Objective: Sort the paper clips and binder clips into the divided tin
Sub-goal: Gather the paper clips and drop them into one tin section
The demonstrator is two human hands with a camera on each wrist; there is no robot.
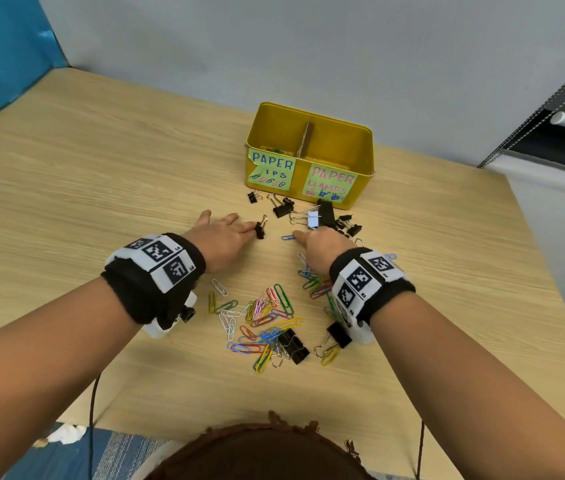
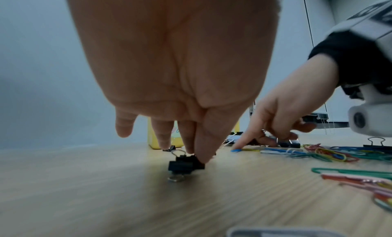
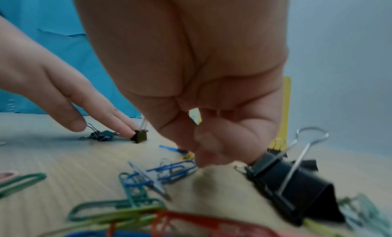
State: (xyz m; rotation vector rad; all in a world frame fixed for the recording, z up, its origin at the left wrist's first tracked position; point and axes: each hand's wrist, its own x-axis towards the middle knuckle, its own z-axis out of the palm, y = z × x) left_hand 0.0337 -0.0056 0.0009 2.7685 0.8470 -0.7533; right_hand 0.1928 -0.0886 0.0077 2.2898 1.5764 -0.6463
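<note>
The yellow divided tin (image 1: 302, 183) stands at the back, labelled "PAPER CLIPS" on the left and "PAPER CLAMPS" on the right. My left hand (image 1: 246, 228) reaches forward with straight fingers, and its fingertips touch a small black binder clip (image 1: 259, 232) (image 2: 182, 165) lying on the table. My right hand (image 1: 300, 235) points its index finger down onto a blue paper clip (image 1: 287, 237) (image 2: 235, 150); its other fingers are curled and hold nothing I can see. Several black binder clips (image 1: 326, 214) lie in front of the tin.
A heap of coloured paper clips (image 1: 267, 317) with black binder clips (image 1: 295, 344) lies between my wrists. A large black binder clip (image 3: 297, 187) sits just right of my right hand. The wooden table (image 1: 101, 168) ends at a grey wall behind.
</note>
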